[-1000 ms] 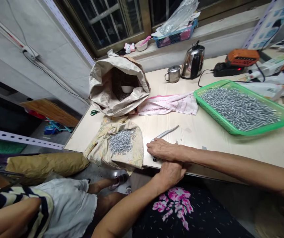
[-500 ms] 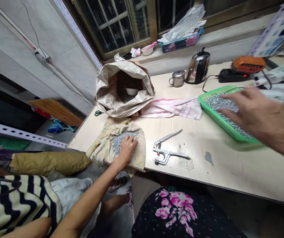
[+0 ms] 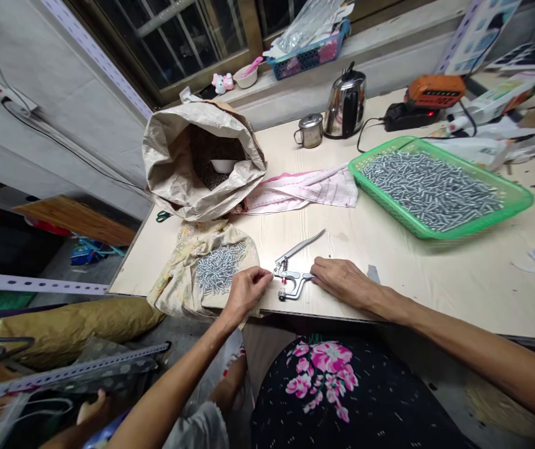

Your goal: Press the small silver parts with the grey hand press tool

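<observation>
Pliers (image 3: 294, 275), lower handle (image 3: 307, 275) under right grip (image 3: 342, 280), head just beside left grip (image 3: 251, 288)

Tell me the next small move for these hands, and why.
Likely close the right hand around the lower handle of the snap pliers: this hand covers that handle's end, the upper handle stands spread, and the left hand is beside their open jaws.

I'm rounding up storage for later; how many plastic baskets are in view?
2: the green basket of metal pins on the table, and the blue basket on the windowsill, with clear plastic heaped on it. Others may be hidden.
</observation>
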{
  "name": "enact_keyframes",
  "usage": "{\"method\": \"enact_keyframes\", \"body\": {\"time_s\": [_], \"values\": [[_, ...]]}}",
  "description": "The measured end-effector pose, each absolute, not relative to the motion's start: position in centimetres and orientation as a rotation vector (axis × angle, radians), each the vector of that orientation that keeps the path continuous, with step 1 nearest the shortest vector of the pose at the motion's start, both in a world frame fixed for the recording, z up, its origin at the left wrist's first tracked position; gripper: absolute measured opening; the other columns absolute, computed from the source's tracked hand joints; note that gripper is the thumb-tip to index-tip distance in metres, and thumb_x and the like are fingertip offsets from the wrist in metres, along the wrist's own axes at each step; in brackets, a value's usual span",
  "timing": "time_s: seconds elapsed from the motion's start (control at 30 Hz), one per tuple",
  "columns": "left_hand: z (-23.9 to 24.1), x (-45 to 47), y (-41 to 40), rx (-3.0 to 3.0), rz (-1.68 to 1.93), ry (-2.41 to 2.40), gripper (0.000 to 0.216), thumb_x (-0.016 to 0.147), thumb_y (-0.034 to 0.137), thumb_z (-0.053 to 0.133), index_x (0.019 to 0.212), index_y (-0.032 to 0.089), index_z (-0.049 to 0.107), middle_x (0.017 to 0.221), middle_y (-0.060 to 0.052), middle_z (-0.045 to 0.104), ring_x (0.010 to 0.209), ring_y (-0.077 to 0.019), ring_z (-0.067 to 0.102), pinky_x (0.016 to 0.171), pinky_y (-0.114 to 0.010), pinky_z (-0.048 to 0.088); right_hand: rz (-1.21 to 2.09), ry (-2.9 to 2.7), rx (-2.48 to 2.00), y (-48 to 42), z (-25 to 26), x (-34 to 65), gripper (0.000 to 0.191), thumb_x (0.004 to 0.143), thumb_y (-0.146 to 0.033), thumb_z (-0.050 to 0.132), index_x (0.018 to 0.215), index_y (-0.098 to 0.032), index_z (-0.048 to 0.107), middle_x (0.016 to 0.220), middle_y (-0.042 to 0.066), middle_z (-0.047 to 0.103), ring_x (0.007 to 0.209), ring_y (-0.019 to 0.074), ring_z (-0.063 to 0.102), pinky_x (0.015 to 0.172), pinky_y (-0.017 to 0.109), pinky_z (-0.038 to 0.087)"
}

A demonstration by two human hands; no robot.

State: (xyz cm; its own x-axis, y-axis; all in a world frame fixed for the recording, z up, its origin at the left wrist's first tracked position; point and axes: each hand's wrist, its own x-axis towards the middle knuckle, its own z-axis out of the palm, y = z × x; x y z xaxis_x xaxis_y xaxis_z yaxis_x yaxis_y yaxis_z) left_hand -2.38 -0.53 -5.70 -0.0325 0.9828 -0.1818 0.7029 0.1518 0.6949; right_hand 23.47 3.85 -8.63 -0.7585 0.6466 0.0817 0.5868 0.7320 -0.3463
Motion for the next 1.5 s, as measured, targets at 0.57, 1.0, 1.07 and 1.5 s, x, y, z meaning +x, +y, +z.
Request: {"method": "enact_keyframes", "body": {"time_s": [0.57, 1.0, 1.07, 1.5], "values": [[-8.1, 0.0, -2.4, 1.291, 0.664, 1.792, 0.032, 0.074, 0.044, 0.067, 0.077, 0.013, 0.073, 0.069, -0.005, 0.069, 0.065, -0.0152, 0.06, 0.054, -0.021, 0.041, 0.207, -2.635, -0.858, 2.6, -9.3, 23.8, 0.026, 0.097, -0.009, 0.036, 0.08, -0.017, 0.053, 0.076, 0.003, 0.052, 0.062, 0.014, 0.041, 0.055, 0.03, 0.024], [-7.3, 0.0, -0.8, 1.171, 0.281, 1.758, 0.02, 0.076, 0.032, 0.064, 0.069, 0.013, 0.068, 0.048, 0.002, 0.058, 0.044, -0.0092, 0.051, 0.045, -0.019, 0.037, 0.313, -2.713, -0.909, 3.4, -9.4, 23.7, 0.025, 0.098, -0.012, 0.037, 0.082, -0.017, 0.055, 0.08, 0.004, 0.056, 0.066, 0.0149, 0.044, 0.058, 0.03, 0.026], [-7.0, 0.1, -0.7, 1.11, 0.246, 1.745, 0.021, 0.077, 0.032, 0.065, 0.068, 0.013, 0.066, 0.044, 0.003, 0.054, 0.04, -0.0079, 0.047, 0.042, -0.018, 0.034, 0.348, -2.751, -0.937, 3.6, -9.1, 23.8, 0.023, 0.098, -0.014, 0.038, 0.084, -0.017, 0.056, 0.083, 0.004, 0.059, 0.07, 0.0156, 0.048, 0.06, 0.029, 0.028], [-6.0, 0.6, -0.6, 0.907, 0.17, 1.741, 0.027, 0.08, 0.035, 0.067, 0.064, 0.015, 0.059, 0.037, 0.005, 0.049, 0.033, -0.0058, 0.038, 0.039, -0.019, 0.026, 0.435, -2.797, -0.952, 7.9, -9.8, 24.8, 0.099, 0.071, -0.066, 0.071, 0.146, -0.014, 0.034, 0.15, 0.023, 0.036, 0.139, 0.0445, 0.025, 0.106, 0.066, 0.027]]}}
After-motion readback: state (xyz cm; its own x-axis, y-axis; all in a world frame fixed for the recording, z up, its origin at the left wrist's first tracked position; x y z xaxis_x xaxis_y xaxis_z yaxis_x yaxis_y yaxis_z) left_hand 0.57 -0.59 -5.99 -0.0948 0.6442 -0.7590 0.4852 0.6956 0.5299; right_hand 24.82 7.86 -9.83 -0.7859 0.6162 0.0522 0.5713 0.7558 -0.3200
